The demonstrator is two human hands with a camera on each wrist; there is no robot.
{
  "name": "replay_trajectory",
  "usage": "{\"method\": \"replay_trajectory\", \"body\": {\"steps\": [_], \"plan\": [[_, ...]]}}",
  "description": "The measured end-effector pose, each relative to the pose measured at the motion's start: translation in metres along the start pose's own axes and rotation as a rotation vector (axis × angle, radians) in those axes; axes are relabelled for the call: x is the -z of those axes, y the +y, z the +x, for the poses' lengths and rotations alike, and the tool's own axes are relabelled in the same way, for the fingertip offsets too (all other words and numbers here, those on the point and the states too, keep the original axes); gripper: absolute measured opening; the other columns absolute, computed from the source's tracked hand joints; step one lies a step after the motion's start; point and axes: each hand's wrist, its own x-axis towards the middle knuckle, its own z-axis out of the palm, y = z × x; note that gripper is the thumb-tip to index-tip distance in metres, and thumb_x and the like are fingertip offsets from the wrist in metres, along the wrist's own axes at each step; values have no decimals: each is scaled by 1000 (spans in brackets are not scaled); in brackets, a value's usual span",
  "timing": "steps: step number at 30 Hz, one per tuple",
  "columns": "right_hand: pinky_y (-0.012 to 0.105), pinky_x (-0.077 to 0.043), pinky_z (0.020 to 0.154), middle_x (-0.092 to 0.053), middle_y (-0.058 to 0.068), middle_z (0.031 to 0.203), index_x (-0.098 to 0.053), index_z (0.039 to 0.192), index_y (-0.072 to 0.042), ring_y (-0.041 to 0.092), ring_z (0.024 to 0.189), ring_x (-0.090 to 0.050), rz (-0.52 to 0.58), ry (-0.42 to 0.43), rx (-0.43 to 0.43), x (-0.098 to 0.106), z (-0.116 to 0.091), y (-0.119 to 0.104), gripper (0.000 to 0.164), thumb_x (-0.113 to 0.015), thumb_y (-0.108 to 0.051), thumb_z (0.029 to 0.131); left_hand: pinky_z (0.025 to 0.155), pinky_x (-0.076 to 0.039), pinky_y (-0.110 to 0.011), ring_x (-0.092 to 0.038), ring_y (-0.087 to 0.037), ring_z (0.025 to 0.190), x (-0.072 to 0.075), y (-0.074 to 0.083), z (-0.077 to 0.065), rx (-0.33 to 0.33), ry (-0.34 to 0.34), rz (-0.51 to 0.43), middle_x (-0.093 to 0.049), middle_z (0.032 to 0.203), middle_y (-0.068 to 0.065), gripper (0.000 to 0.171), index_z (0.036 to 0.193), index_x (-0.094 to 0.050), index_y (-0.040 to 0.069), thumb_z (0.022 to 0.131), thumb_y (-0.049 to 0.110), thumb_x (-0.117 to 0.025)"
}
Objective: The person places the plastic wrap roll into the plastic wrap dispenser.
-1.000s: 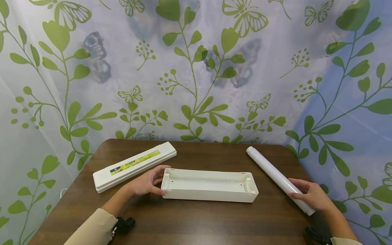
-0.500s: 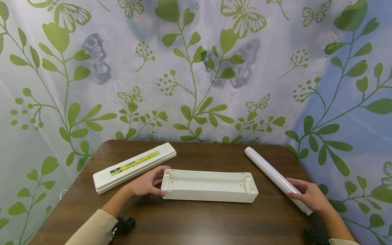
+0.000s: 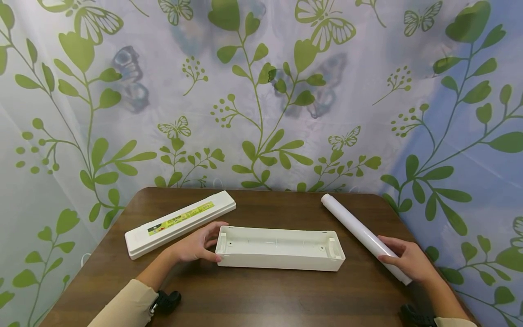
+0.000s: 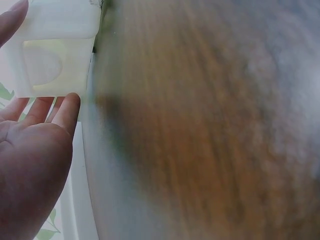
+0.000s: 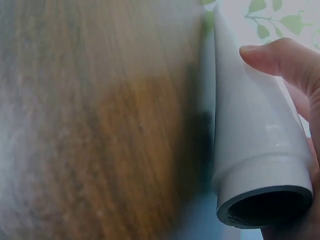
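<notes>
A long white open-topped plastic box (image 3: 279,260) stands at the middle of the table. My left hand (image 3: 199,243) holds its left end, thumb at the front corner and fingers at the back. In the left wrist view, the fingertips of my left hand (image 4: 37,145) are at the edge of the box's end wall (image 4: 60,65). My right hand (image 3: 408,259) grips a white roll of plastic wrap (image 3: 359,229) near its close end, slanting away to the back left. The roll's hollow core (image 5: 265,200) sticks out in the right wrist view.
A long white lid (image 3: 180,222) with a yellow-green label lies at the back left, behind my left arm. The brown wooden table (image 3: 261,295) ends at a curtain (image 3: 261,113) printed with leaves and butterflies.
My right hand has moved slightly to the left with the roll of plastic wrap. My left hand, the box and the lid have stayed in place.
</notes>
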Motion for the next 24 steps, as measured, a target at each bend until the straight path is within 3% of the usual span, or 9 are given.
{"method": "replay_trajectory", "body": {"steps": [8,16,24], "plan": [[18,-54,67,-70,28,123,-64,133,4,-9,93,-62,2,12,50,1,6,-11,61,-87,-21,83,111,-38,-14,-31,-42,149,0,0,1,8,0,14,-35,158,-21,95,156,-24,1,82,8,-84],[21,-53,67,-70,27,124,-65,133,3,-4,89,-63,2,6,25,-1,9,-25,62,-88,-22,81,113,-38,-16,-31,-46,148,0,-2,1,-6,-12,23,-35,156,-25,92,155,-25,-1,84,8,-83],[23,-54,67,-71,26,122,-66,132,2,0,87,-64,12,-1,45,-2,16,-36,61,-88,-24,82,111,-39,-14,-31,-43,149,1,0,1,10,-2,17,-35,157,-22,93,155,-26,3,82,7,-84]]}}
